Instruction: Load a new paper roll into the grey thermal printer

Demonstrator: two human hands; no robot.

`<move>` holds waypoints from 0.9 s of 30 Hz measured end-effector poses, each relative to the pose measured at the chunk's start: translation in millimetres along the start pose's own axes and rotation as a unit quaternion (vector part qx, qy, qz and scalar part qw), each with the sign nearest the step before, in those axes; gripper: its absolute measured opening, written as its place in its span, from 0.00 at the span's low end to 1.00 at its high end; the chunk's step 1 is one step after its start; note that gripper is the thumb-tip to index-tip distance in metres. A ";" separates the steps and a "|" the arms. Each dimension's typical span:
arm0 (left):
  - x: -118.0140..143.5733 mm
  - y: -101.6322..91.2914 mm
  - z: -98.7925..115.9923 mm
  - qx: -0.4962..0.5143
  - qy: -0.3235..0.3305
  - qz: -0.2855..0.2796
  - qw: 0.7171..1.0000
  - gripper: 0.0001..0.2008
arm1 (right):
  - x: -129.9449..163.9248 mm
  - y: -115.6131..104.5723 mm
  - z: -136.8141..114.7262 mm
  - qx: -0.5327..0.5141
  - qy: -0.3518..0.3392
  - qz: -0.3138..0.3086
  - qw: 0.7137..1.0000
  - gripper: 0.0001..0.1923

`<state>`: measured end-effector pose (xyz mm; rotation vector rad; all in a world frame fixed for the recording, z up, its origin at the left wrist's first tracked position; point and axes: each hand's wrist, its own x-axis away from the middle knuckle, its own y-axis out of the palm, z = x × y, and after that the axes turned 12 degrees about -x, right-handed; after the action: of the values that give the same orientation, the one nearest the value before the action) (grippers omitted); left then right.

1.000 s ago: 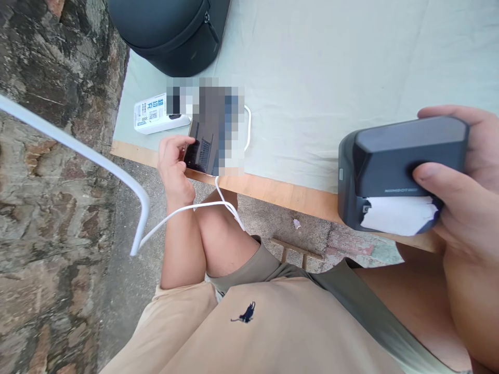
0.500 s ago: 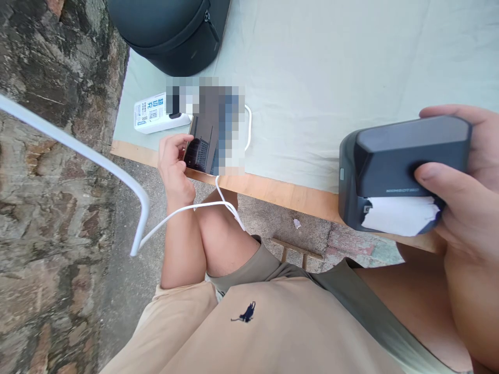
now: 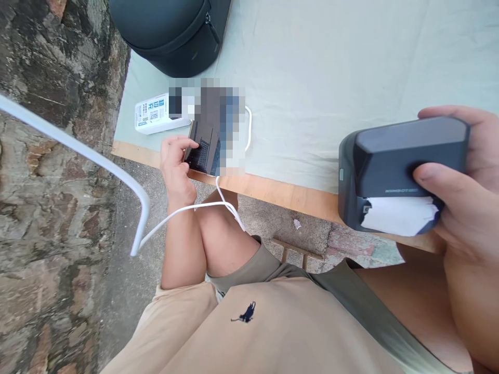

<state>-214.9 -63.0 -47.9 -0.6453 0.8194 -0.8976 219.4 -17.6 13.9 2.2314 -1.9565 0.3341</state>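
Your right hand gripping a dark printer at 3 o'clock, your left hand fingering a phone on the desk at 10 o'clock

Two hands: left hand, right hand. One dark grey device with one white paper strip. One phone. One white box. One white cable. One dark bag, upper left.

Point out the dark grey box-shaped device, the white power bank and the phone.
dark grey box-shaped device (image 3: 405, 156), head view, on its dark top face.
white power bank (image 3: 150, 115), head view, on its printed label.
phone (image 3: 200, 153), head view, on its screen.
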 end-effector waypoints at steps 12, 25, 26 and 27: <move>-11.6 -18.1 12.4 -0.006 0.103 -0.009 0.995 0.33 | -0.2 -0.7 -1.1 -0.001 -0.008 -0.008 1.000 0.43; -7.6 -13.3 6.9 0.001 0.076 -0.010 0.997 0.31 | 1.8 1.0 -2.5 -0.017 0.001 -0.004 1.000 0.42; -8.2 -12.0 7.6 0.013 0.038 0.007 0.999 0.31 | 1.8 1.1 -1.8 -0.018 0.002 -0.001 1.000 0.42; -8.7 -10.7 8.2 0.024 -0.007 0.025 0.999 0.30 | 1.6 1.1 -1.2 -0.018 0.001 0.001 1.000 0.43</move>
<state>-215.7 -59.4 -32.3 -0.5863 0.7964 -0.8641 218.4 -19.0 15.4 2.2055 -1.9484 0.3003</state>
